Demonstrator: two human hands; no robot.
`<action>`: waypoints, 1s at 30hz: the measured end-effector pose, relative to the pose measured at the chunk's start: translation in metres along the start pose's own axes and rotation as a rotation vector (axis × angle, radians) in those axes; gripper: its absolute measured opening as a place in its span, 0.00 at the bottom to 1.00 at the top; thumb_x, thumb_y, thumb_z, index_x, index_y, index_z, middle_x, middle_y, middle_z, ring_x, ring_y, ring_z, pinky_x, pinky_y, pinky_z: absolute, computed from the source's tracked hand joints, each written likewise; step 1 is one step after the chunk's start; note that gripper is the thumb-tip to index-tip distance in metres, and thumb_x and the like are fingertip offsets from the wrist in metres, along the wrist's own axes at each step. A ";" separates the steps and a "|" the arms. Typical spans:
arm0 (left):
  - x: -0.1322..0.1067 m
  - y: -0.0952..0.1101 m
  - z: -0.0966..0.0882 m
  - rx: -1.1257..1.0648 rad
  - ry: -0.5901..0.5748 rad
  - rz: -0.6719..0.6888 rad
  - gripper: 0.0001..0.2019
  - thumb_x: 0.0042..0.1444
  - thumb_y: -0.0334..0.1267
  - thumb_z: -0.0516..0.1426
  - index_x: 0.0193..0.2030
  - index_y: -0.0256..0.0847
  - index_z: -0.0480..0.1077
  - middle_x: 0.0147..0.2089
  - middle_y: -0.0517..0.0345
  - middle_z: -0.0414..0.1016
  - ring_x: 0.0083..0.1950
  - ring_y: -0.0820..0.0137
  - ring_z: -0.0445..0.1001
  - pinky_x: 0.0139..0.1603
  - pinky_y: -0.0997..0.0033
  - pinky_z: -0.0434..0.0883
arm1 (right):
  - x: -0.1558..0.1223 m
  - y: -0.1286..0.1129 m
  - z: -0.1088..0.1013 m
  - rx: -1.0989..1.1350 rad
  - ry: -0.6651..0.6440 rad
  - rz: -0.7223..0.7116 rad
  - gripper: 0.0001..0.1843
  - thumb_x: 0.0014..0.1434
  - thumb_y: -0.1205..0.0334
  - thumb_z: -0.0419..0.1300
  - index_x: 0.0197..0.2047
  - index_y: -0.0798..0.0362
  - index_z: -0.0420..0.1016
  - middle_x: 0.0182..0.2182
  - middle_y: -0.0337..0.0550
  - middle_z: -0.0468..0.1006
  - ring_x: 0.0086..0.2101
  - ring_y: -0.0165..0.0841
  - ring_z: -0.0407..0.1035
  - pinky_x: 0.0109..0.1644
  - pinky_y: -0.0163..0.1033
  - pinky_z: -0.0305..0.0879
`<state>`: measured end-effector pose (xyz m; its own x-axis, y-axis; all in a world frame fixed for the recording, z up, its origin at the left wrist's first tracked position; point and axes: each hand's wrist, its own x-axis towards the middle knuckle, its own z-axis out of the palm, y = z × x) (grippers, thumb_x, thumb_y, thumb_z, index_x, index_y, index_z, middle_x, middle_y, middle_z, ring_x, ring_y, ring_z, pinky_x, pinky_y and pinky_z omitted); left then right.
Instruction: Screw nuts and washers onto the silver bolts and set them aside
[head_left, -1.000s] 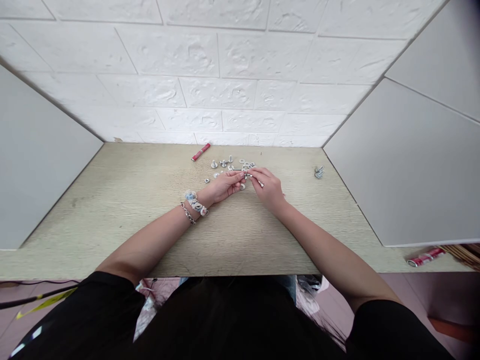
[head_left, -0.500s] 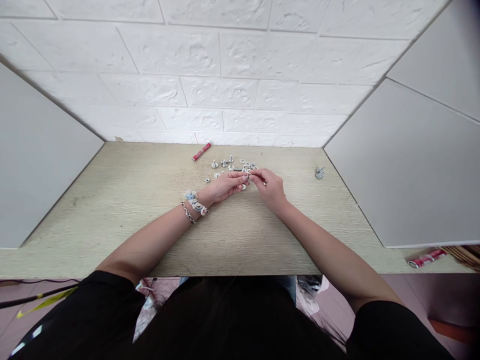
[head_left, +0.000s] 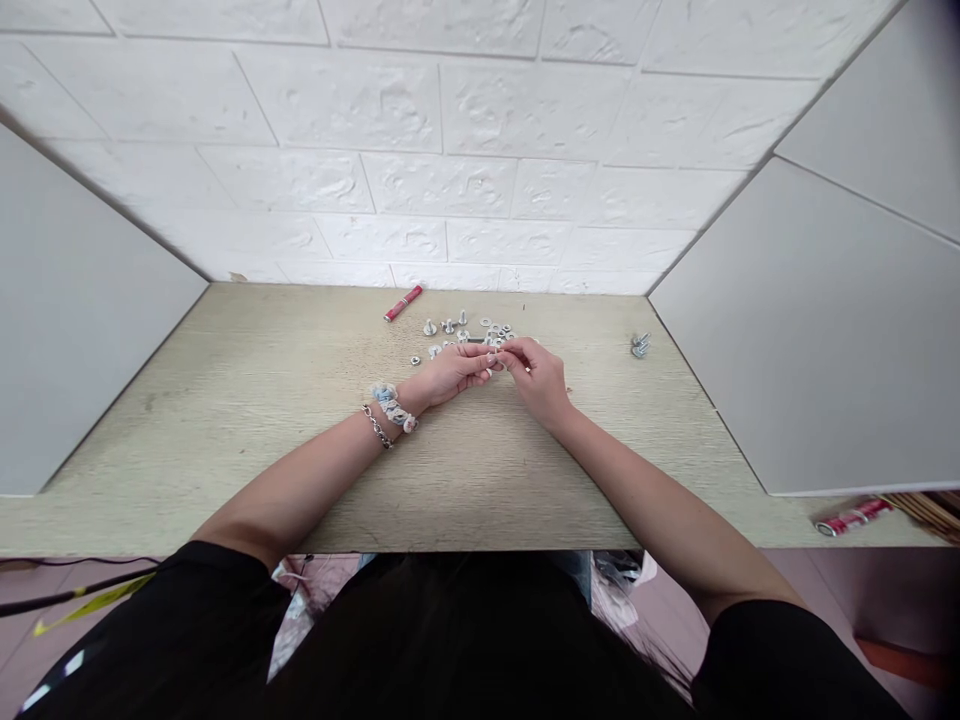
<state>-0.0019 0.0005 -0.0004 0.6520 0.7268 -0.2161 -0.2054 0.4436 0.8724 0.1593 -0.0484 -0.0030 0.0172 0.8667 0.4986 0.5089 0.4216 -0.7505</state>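
My left hand (head_left: 450, 372) and my right hand (head_left: 538, 375) meet fingertip to fingertip over the far middle of the wooden table (head_left: 247, 420). Both pinch a small metal piece (head_left: 495, 358), probably a bolt with a nut or washer; it is too small to name for sure. Just beyond the fingers lies a scatter of several small silver bolts, nuts and washers (head_left: 461, 328). Bracelets (head_left: 390, 410) circle my left wrist.
A red tube-like item (head_left: 403, 302) lies by the back wall, left of the scatter. A small cluster of metal parts (head_left: 638, 345) sits at the far right of the table. Grey panels flank both sides. Another red item (head_left: 851, 516) lies at the right edge.
My right hand's fingers have shifted slightly left toward the left fingertips, closing onto the small piece. The arms have stayed in place.
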 end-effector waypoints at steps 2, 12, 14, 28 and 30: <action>0.000 0.000 0.000 0.000 -0.001 0.003 0.08 0.52 0.30 0.63 0.40 0.31 0.75 0.30 0.58 0.72 0.26 0.83 0.65 0.30 0.83 0.65 | 0.000 0.001 0.000 -0.028 0.000 -0.029 0.11 0.61 0.55 0.55 0.36 0.52 0.75 0.31 0.40 0.78 0.31 0.31 0.72 0.38 0.38 0.69; 0.003 -0.002 -0.002 -0.046 -0.013 0.032 0.07 0.53 0.31 0.62 0.39 0.32 0.76 0.31 0.58 0.73 0.26 0.84 0.66 0.30 0.84 0.67 | 0.004 0.013 0.000 -0.198 -0.007 -0.232 0.16 0.64 0.58 0.52 0.49 0.53 0.74 0.40 0.48 0.79 0.40 0.35 0.72 0.45 0.42 0.70; 0.002 -0.001 0.000 -0.057 -0.004 0.030 0.06 0.53 0.30 0.61 0.39 0.32 0.76 0.31 0.58 0.73 0.25 0.84 0.67 0.30 0.84 0.67 | 0.004 0.014 0.000 -0.208 -0.021 -0.248 0.17 0.64 0.58 0.51 0.51 0.53 0.74 0.40 0.49 0.78 0.40 0.35 0.72 0.46 0.43 0.71; 0.004 -0.003 -0.002 -0.032 0.003 0.020 0.07 0.55 0.32 0.61 0.39 0.32 0.75 0.33 0.56 0.75 0.27 0.84 0.67 0.31 0.83 0.67 | 0.004 0.014 -0.003 -0.195 -0.034 -0.183 0.13 0.63 0.55 0.52 0.43 0.51 0.75 0.39 0.45 0.79 0.39 0.34 0.73 0.44 0.41 0.69; 0.003 -0.003 -0.003 -0.013 -0.014 0.023 0.09 0.53 0.33 0.63 0.40 0.32 0.75 0.32 0.57 0.73 0.27 0.84 0.66 0.32 0.83 0.66 | 0.004 0.012 -0.005 -0.204 -0.019 -0.151 0.15 0.62 0.51 0.53 0.40 0.51 0.75 0.36 0.44 0.79 0.36 0.34 0.72 0.41 0.39 0.68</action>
<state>-0.0009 0.0032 -0.0045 0.6573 0.7294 -0.1897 -0.2297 0.4336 0.8713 0.1698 -0.0410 -0.0083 -0.0870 0.8035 0.5889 0.6678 0.4857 -0.5640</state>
